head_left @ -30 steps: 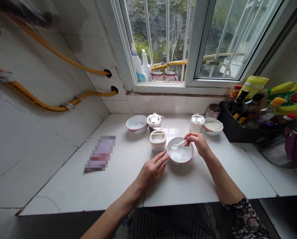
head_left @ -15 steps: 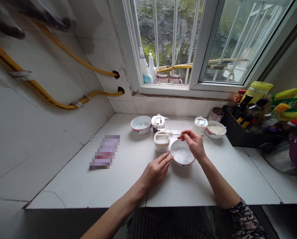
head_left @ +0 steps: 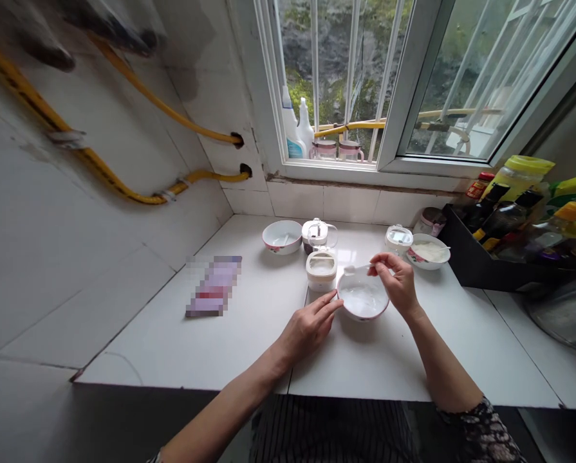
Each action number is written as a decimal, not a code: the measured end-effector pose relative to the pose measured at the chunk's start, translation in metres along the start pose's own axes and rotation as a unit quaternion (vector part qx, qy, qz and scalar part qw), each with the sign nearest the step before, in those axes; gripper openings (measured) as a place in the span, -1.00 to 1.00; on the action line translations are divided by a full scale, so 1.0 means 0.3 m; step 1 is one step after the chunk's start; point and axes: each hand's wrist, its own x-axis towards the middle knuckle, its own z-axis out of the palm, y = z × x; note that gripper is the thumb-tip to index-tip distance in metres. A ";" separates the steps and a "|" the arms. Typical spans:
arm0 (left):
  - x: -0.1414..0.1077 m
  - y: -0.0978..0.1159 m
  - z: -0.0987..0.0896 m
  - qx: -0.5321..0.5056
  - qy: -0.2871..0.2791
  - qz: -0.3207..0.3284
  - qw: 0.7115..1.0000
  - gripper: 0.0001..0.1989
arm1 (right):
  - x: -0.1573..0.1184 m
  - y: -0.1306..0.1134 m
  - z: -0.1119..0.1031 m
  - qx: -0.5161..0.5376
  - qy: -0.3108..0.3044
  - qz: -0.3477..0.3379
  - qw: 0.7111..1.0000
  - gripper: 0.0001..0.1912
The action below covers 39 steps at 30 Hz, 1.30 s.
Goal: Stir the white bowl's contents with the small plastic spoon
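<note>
Head view: on the white counter (head_left: 210, 354), the left hand (head_left: 311, 323), fingers outstretched, touches the left rim of the near bowl (head_left: 363, 305). Just left stands a white jar (head_left: 320, 281). The right hand (head_left: 398, 284) pinches a small spoon (head_left: 355, 270) above the bowl's far rim.

light: daylight, window (head_left: 406, 103) | glare: far counter (head_left: 355, 360) | purple item (head_left: 215, 286): pixelated | edges: stretched, upper left perhaps blurred

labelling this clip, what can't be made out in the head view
Head view: print on the purple item, hidden by pixelation.
Head view: handle end of white spoon, hidden by right hand.
Head view: silvery pot, cut off by right edge.
Head view: bases of bottles, hidden by black box.
</note>
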 end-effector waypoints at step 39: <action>0.001 -0.001 -0.006 0.001 0.004 0.014 1.000 -0.62 | 0.003 0.025 -0.017 0.076 -0.086 0.125 0.985 -0.87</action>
